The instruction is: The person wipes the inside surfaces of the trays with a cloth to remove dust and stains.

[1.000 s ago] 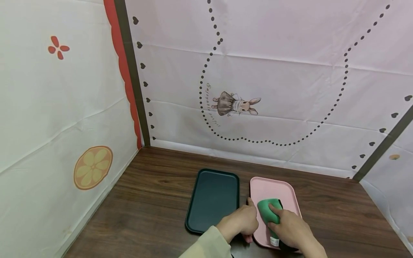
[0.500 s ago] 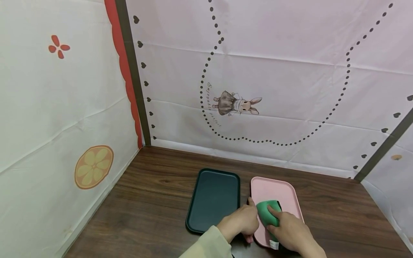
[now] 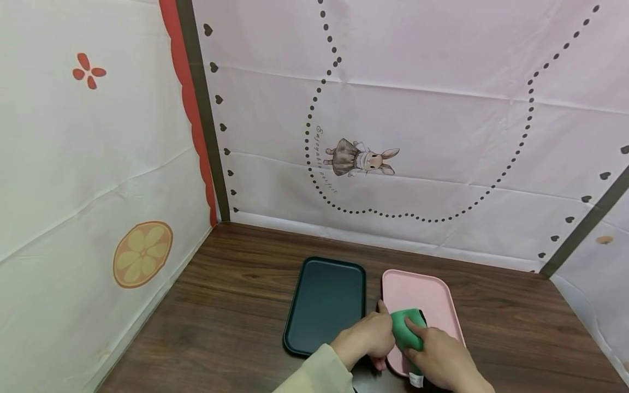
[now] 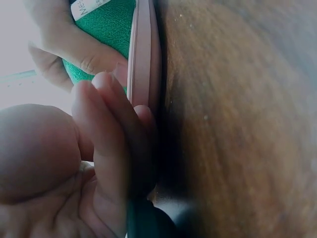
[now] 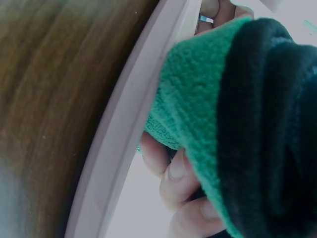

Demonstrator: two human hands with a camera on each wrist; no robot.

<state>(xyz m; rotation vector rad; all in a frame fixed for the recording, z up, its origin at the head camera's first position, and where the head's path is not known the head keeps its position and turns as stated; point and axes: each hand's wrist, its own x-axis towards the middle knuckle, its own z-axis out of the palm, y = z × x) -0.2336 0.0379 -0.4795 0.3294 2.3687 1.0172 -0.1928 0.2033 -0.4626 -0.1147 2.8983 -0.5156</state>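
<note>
My right hand [image 3: 444,357] grips a folded green terry cloth [image 3: 407,330] with its thumb and fingers, low over the pink tray [image 3: 413,284]. Thick dark edging [image 5: 240,124] and dark folds show on the cloth in the right wrist view. A white tag [image 3: 416,379] hangs at its near end. The left hand [image 3: 371,335] holds the tray's left rim, one finger stretched forward along it. In the left wrist view its fingertips lie right at the pink rim [image 4: 141,59], close to the cloth and the other hand's thumb.
A dark green tray [image 3: 326,303] lies on the brown wooden table [image 3: 236,295], just left of the pink one. White printed sheets [image 3: 275,120] wall the table at the back and both sides.
The right hand has slid the cloth a little toward me and slightly left over the pink tray. My left hand and both trays have stayed in place.
</note>
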